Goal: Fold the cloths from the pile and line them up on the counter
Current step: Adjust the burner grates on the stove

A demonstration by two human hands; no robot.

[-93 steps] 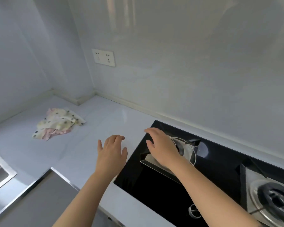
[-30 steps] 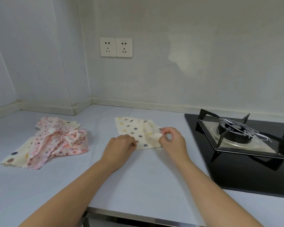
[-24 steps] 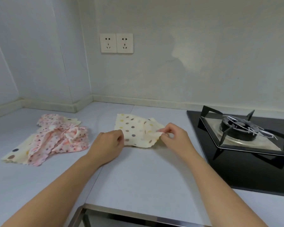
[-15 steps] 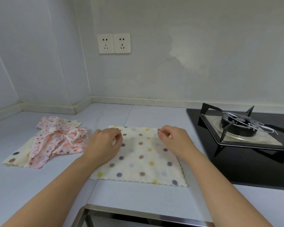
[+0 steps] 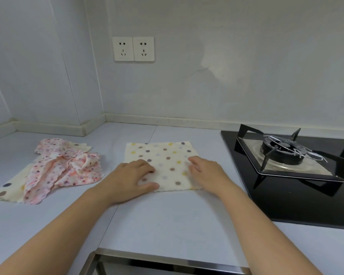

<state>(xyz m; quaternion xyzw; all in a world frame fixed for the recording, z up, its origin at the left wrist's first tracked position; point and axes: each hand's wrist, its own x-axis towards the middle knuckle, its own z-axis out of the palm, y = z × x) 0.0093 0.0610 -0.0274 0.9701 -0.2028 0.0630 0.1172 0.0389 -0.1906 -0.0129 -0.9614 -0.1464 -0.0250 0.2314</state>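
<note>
Pale, matte walls (image 5: 246,56) meet in a corner at the left, with a low cream upstand (image 5: 167,119) along their foot. A white double socket plate (image 5: 133,49) sits on the back wall. The light grey surface (image 5: 167,225) has a black glass hob (image 5: 296,205) set in at the right, with one burner (image 5: 282,148) under a black pan support. Soft, even light.

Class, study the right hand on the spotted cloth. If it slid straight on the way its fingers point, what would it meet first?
The right hand would cross the rest of the spotted cloth, then bare counter, probably missing the left hand; the first solid stop looks like the wall's base strip.
</note>
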